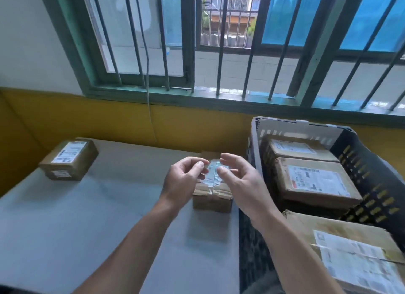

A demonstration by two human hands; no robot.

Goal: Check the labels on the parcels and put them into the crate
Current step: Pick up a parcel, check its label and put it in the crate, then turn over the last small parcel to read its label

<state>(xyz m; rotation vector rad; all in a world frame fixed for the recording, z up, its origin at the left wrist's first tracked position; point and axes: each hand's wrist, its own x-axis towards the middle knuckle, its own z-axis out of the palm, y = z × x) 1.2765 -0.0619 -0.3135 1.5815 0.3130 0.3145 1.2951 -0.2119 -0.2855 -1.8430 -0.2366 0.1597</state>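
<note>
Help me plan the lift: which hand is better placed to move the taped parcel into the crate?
Probably the right hand: it hovers over the crate-side edge of the taped parcel, and the crate stands just right of it. The left hand is over the parcel's far side.

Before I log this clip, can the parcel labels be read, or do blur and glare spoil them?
Head view: label text on the middle crate parcel is unreadably blurred; tape on the taped parcel glares; window bars bow from wide-angle distortion.
</note>
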